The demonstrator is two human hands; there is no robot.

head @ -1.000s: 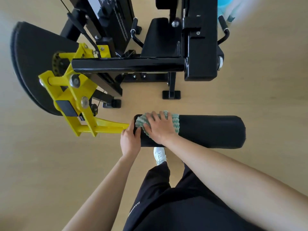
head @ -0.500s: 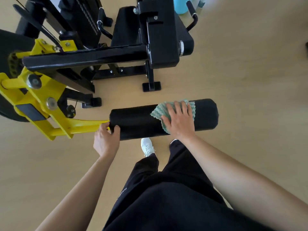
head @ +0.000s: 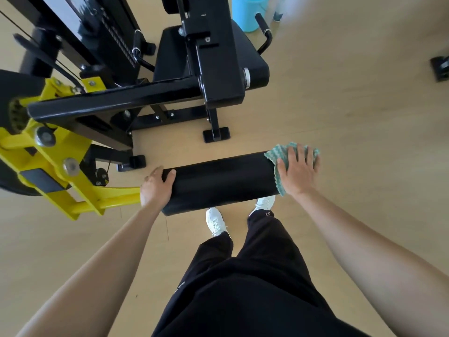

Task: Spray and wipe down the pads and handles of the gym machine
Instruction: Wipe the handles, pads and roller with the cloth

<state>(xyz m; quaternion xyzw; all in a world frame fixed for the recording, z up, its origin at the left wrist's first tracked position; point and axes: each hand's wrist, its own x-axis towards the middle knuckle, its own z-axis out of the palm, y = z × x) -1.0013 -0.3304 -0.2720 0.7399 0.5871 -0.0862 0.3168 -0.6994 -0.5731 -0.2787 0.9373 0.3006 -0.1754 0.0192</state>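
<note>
Your left hand (head: 155, 188) wraps one end of the squishy-looking roller pad (head: 218, 183); your flat right hand (head: 297, 171) presses the floppy cloth (head: 273, 156) down.

— Entry one, legwear?
— One pair of trousers (head: 243, 295): black, loose, wide in the leg. Small pale lettering (head: 179, 287) runs down the left thigh, too small to read. There is a small pale mark (head: 267, 214) at the right hem.
— Footwear?
— A left shoe (head: 215, 221) and a right shoe (head: 266, 203): white lace-up trainers, partly covered by the hems.
— Arms?
— The left forearm (head: 97, 263) and right forearm (head: 364, 239) are bare along all that shows. The left hand (head: 155, 188) and right hand (head: 297, 171) are bare too.
</note>
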